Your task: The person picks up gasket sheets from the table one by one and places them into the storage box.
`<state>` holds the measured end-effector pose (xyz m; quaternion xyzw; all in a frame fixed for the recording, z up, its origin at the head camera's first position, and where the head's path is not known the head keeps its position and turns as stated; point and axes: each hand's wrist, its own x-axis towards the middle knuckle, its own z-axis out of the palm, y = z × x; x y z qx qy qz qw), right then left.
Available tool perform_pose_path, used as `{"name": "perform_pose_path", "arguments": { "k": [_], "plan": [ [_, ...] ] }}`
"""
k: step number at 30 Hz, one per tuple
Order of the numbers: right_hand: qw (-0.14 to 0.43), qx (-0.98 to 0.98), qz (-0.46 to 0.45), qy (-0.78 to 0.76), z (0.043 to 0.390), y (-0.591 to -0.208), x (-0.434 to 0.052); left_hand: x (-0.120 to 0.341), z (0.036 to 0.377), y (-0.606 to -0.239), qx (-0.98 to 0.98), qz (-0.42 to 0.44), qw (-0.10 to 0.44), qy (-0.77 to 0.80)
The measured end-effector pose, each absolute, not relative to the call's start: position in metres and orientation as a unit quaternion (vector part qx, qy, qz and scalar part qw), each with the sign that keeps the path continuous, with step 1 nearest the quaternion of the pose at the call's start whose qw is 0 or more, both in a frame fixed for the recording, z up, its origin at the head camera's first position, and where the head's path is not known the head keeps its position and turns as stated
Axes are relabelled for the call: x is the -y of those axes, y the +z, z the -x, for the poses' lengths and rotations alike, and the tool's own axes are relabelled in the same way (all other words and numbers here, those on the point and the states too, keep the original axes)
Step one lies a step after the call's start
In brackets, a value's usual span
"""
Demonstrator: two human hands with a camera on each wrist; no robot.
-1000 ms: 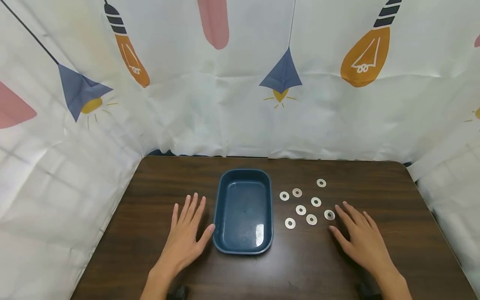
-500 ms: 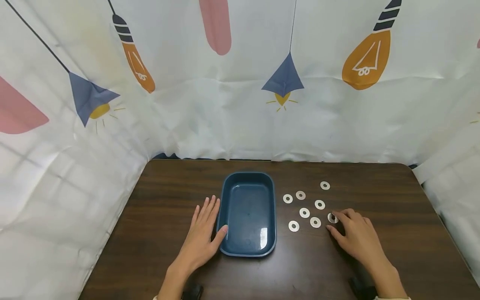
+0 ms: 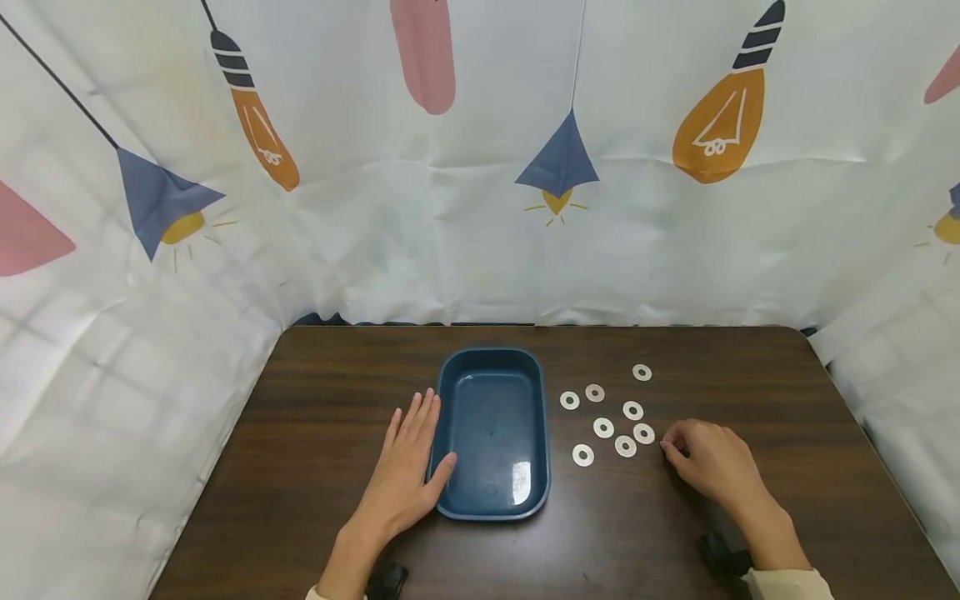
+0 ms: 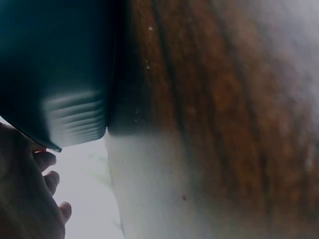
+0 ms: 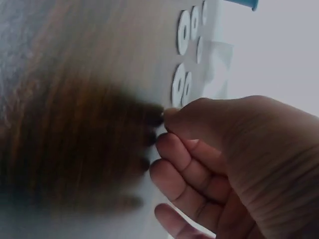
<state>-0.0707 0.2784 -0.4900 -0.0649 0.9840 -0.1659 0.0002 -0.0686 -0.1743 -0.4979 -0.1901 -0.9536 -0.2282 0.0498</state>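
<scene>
My left hand [image 3: 405, 475] lies along the left side of a dark blue plastic tray [image 3: 438, 433], fingers straight, thumb at the rim. In the left wrist view the tray's ribbed wall [image 4: 75, 119] shows beside the fingers [image 4: 52, 181]. Several flat metal washers lie loose right of the tray. My right hand [image 3: 712, 462] is low over the table, just right of the nearest washer [image 3: 643, 433]. Its fingers are curled, with thumb and index tips together; no washer shows between them in the right wrist view, where washers [image 5: 184, 32] lie past the thumb [image 5: 199, 117].
The dark wood-grain table [image 3: 337, 375] is backed by a white curtain [image 3: 360, 225] printed with lamps and bulbs. Another washer [image 3: 642, 372] lies farthest back. A black wrist device [image 3: 723, 554] is on the right wrist.
My right hand's fingers have curled in and the thumb has closed to the index finger. The washer beside them has slid left toward the others. My left hand has come up against the tray.
</scene>
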Motion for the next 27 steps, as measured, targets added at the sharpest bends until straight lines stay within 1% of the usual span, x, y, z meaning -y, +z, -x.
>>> {"name": "perform_pose_path", "arguments": {
  "k": [2, 6, 9, 12, 16, 21, 27],
  "plan": [
    [-0.008, -0.985, 0.069, -0.159, 0.071, -0.491, -0.278, 0.173, 0.069, -0.497, 0.957, 0.185, 0.041, -0.219],
    [-0.043, -0.983, 0.078, -0.159, 0.07, -0.492, -0.275, 0.17, 0.07, -0.496, 0.961, 0.178, 0.029, -0.209],
    [-0.062, -0.977, 0.104, -0.173, 0.074, -0.492, -0.27, 0.17, 0.07, -0.494, 0.963, 0.174, 0.026, -0.206],
    [-0.066, -0.973, 0.135, -0.177, 0.079, -0.492, -0.262, 0.172, 0.07, -0.492, 0.964, 0.168, 0.024, -0.205],
    [-0.06, -0.974, 0.146, -0.161, 0.084, -0.491, -0.256, 0.174, 0.07, -0.492, 0.965, 0.165, 0.02, -0.203],
    [-0.031, -0.978, 0.144, -0.145, 0.088, -0.491, -0.252, 0.175, 0.068, -0.495, 0.965, 0.163, 0.022, -0.202],
    [-0.006, -0.983, 0.121, -0.137, 0.089, -0.488, -0.248, 0.174, 0.067, -0.497, 0.963, 0.172, 0.018, -0.205]
  ]
}}
